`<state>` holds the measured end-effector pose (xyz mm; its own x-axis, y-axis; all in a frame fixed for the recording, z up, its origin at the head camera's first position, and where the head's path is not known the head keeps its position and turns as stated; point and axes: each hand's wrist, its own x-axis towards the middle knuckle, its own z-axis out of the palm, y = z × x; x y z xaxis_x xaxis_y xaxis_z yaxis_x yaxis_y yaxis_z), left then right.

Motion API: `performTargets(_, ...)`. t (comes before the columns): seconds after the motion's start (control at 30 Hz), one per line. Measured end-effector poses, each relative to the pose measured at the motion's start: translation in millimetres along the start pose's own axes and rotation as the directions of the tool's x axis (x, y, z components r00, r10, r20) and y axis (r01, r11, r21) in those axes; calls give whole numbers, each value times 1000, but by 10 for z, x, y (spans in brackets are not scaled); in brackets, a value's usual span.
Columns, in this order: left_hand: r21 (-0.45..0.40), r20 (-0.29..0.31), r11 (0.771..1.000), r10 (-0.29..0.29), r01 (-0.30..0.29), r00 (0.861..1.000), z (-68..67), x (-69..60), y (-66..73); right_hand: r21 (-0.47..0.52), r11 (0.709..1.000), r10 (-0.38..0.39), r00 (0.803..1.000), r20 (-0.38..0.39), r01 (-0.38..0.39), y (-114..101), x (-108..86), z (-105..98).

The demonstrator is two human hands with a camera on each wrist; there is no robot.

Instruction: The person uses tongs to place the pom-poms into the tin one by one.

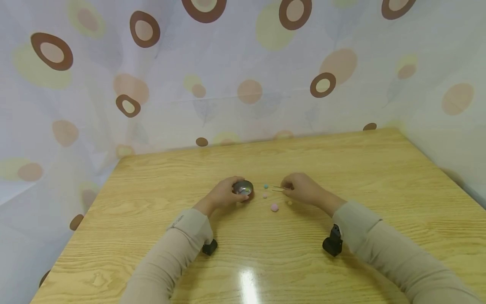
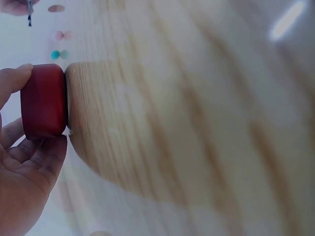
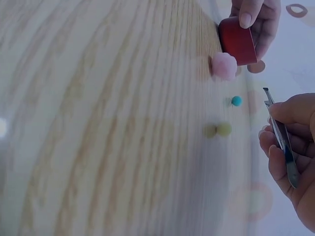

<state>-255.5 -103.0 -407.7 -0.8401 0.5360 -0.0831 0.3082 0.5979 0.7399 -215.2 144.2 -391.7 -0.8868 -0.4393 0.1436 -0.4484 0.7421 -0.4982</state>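
Note:
My left hand (image 1: 223, 194) grips a small round bowl (image 1: 243, 185), thumb on the near side and fingers round the far side. Outside, the bowl is red (image 2: 43, 101); its inside looks shiny, and I cannot tell what lies in it. Metal tweezers (image 3: 282, 140) are pinched in my right hand (image 1: 303, 188), tips pointing left toward the bowl and apart, with nothing between them. Between the hands lie a teal ball (image 3: 236, 101), a small pale pink ball (image 1: 265, 196), a larger fluffy pink ball (image 3: 224, 66) and a yellow ball (image 3: 224, 129).
A glossy wood-grain table (image 1: 265, 245) carries everything. Behind it and at both sides hangs a white curtain (image 1: 220, 63) with brown and beige oval prints. A black wrist camera (image 1: 333, 241) sits under the right cuff, another (image 1: 209, 247) beneath the left.

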Motion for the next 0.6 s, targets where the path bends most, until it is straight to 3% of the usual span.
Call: performTargets(0.6,17,-4,1000,-11,11,1000,-4,-6,24,22,1000,21,1000,21,-22,169,-242,-111)
